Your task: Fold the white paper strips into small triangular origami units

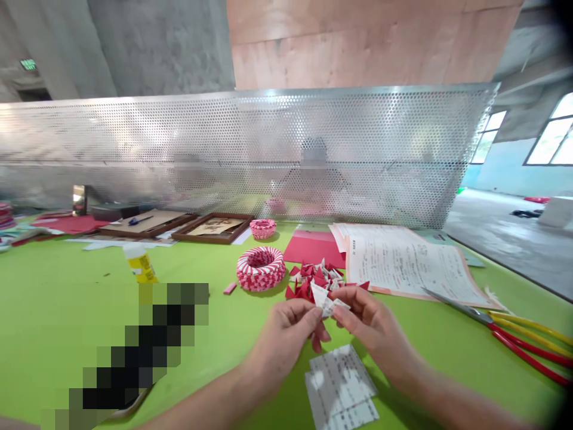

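Note:
My left hand (295, 325) and my right hand (369, 319) meet above the green table, both closed in a pinch. Between their fingertips is a small folded piece of printed white paper (319, 297) with a pointed corner sticking up; whether it is one piece or two I cannot tell. Just behind the fingers lies a heap of red and white folded paper triangles (308, 279), partly hidden by the hands. Below my hands, overlapping printed paper slips (342, 394) lie flat. Left of the heap stands a red-and-white ring-shaped paper basket (261, 278).
Scissors (486, 319) with red and yellow handles lie at right, touching printed sheets (394, 263). Behind the heap is red paper (311, 251). A smaller basket (262, 229), wooden frame (176, 236), glue bottle (142, 266) and pink block (230, 288) stand leftward. A perforated metal screen (250, 149) borders the back.

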{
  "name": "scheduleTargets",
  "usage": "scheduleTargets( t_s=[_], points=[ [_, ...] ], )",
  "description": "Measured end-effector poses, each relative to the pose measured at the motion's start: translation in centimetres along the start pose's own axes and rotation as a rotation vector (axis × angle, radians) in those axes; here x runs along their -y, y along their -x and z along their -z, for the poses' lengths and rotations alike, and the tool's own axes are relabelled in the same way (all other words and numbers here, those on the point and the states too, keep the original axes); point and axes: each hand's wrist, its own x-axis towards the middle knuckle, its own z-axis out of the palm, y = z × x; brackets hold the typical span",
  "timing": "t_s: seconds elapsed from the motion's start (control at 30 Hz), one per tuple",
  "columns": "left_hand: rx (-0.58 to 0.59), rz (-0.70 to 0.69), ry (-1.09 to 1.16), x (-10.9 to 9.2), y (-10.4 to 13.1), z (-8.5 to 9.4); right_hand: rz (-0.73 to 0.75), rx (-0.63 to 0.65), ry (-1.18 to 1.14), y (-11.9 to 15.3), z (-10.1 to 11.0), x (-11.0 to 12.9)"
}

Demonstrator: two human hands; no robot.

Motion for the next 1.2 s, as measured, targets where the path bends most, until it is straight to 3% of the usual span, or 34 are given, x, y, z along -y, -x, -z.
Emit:
scheduleTargets(
  t_s=[0.63,0.97,1.2],
  points=[
    [0.123,-0.017,-0.015,0.6,-0.5,0.2,0.104,0.013,0.250,0.4,0.4,-1.0],
    [-0.205,-0.289,-0.284,0.4,-0.3,0.5,0.140,-0.013,0.172,0.2,0.2,-1.3],
    [-0.287,-0.396,-0.318,0.1,-0.3,0.2,0.271,-0.114,0.303,0.7,0.9,-0.9]
  ],
)
